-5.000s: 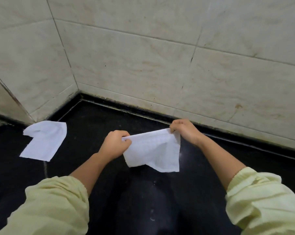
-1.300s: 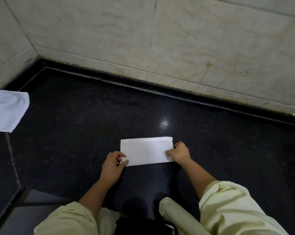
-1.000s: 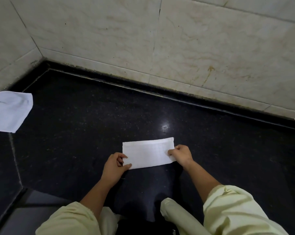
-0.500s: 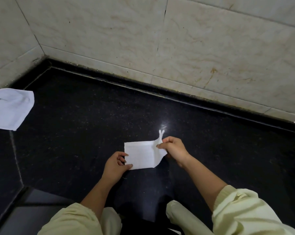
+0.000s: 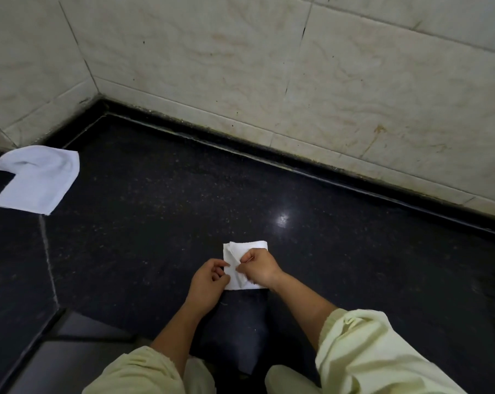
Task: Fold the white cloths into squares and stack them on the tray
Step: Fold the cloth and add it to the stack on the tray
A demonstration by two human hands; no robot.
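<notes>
Head view: closing the second fold

Your right hand point(image 5: 259, 268) pinches the flap over the white cloth point(image 5: 247, 245) on the black counter point(image 5: 155, 223). Your left hand point(image 5: 209, 280) pinches its edge, likely to keep the corners aligned. Another cloth point(image 5: 38, 180) lies far left.

The left sleeve point(image 5: 138, 371) and right sleeve point(image 5: 368, 351) are showing loose and pale yellow-green, bunching into gathered, crinkled cuffs point(image 5: 335, 318). Past the cuffs the forearms point(image 5: 300, 302) are running bare down to the left grip point(image 5: 209, 282) and right grip point(image 5: 259, 268). More of the same pale fabric point(image 5: 286, 378) is peeking in at the bottom edge.
</notes>
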